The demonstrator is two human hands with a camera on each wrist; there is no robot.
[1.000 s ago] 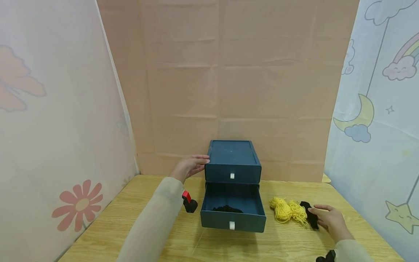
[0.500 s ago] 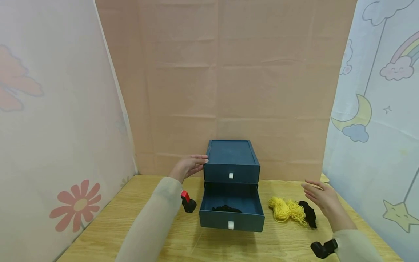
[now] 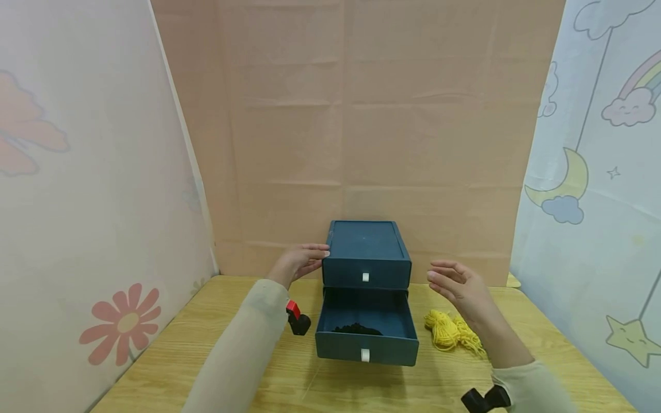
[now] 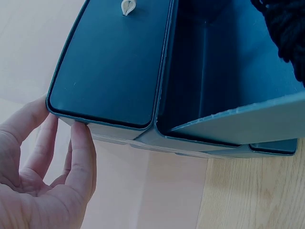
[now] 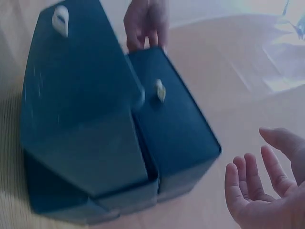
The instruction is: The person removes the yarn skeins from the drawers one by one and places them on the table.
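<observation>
A dark blue drawer unit (image 3: pixel 368 241) stands at the back middle, its lower drawer (image 3: pixel 341 346) pulled out. Inside that drawer lies a black yarn bundle (image 3: pixel 357 329), also seen at the corner of the left wrist view as black yarn (image 4: pixel 284 36). My left hand (image 3: pixel 300 263) touches the unit's upper left side with extended fingers; in the left wrist view its fingertips (image 4: pixel 80 128) meet the box corner. To the unit's right, my right hand (image 3: pixel 459 287) hovers apart from it, fingers loosely bent around nothing. Yellow yarn bundles (image 3: pixel 448 331) lie on the table below that hand.
The wooden table (image 3: pixel 206 344) reaches the brown paper backdrop (image 3: pixel 289 143). Patterned cloth walls (image 3: pixel 594 275) flank it on both sides. White pull tabs (image 3: pixel 365 355) mark the drawer fronts. Black wrist cameras (image 3: pixel 485 398) are worn on both sleeves.
My right hand has lifted from the black yarn bundle at the right and moved up and left toward the unit. Its forearm now covers that bundle. The left hand stays put.
</observation>
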